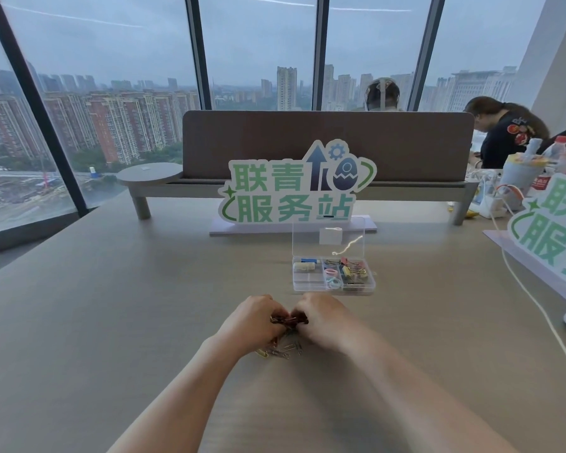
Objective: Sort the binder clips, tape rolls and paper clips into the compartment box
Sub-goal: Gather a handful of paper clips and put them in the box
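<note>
Both hands meet low on the pale wood-grain desk (111, 322), knuckles toward the camera. The left hand (254, 318) and the right hand (321, 317) have their fingers curled in, and between them they pinch a small bunch of dark red and metallic clips (288, 319); whether these are binder clips or paper clips is hard to tell at this size. Just below the hands, loose silver wire paper clips (286, 349) lie scattered on the desk, with 1 yellow clip (261, 353) at the left edge of the scatter.

Just beyond the hands stands the clear plastic compartment box (334, 289), its transparent lid (328, 237) raised upright at the back. In the right compartments sits a pile of coloured binder clips (352, 271) in yellow, pink and black. A middle compartment holds a pink tape roll (331, 273), and the 1 in front of it holds a pale blue tape roll (334, 283). The left side holds a white cylindrical item (304, 266) and a small blue item (307, 260) behind it.

Behind the box a green-and-white cut-out sign with Chinese characters (291, 191) stands on a pale base, in front of a brown desk divider (327, 142). A white cable (536, 305) runs along the right side of the desk.
</note>
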`<state>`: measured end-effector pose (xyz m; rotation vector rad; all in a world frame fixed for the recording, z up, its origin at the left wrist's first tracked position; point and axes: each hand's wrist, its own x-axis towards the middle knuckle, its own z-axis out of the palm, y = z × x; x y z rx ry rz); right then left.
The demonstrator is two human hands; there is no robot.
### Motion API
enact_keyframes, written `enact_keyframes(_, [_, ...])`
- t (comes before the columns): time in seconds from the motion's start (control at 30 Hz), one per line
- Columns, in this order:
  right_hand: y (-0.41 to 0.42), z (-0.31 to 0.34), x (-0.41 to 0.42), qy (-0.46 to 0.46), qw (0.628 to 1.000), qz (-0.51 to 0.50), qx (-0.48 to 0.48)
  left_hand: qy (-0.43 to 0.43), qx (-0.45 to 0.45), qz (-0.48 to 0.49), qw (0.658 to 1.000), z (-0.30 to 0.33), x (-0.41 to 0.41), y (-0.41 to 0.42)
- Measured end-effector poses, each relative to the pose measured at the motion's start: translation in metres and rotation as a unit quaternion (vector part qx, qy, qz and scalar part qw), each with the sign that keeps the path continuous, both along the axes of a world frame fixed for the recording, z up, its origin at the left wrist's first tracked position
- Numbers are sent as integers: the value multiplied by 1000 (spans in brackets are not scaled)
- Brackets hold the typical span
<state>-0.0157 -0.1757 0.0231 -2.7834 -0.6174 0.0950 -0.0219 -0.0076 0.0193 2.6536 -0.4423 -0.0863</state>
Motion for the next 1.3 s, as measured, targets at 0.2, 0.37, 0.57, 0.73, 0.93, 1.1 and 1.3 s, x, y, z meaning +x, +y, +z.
enact_keyframes(0.2, [-1, 0, -1, -4, 1000, 1, 3, -13, -15, -9, 1000, -1, 1, 3])
enact_keyframes(0.37, [-4, 7, 0, -27, 998, -11, 48, -43, -65, 12, 997, 6, 4, 5])
enact_keyframes(0.57, [-6, 3, -2, -28, 996, -28, 83, -35, -104, 27, 994, 2, 5, 2])
enact_keyframes(0.73, [-11, 4, 4, -14, 991, -53, 120, -18, -148, 44, 988, -1, 15, -1])
enact_keyframes(0.93, [-18, 23, 29, -40, 986, -69, 148, -47, -182, 45, 981, 16, 41, -15])
enact_keyframes(1.1, [-28, 41, 56, -65, 985, -87, 132, -67, -196, 44, 977, 31, 73, -29])
enact_keyframes(1.3, [-35, 31, 89, -42, 984, -109, 138, -50, -198, 65, 977, 21, 104, -44])
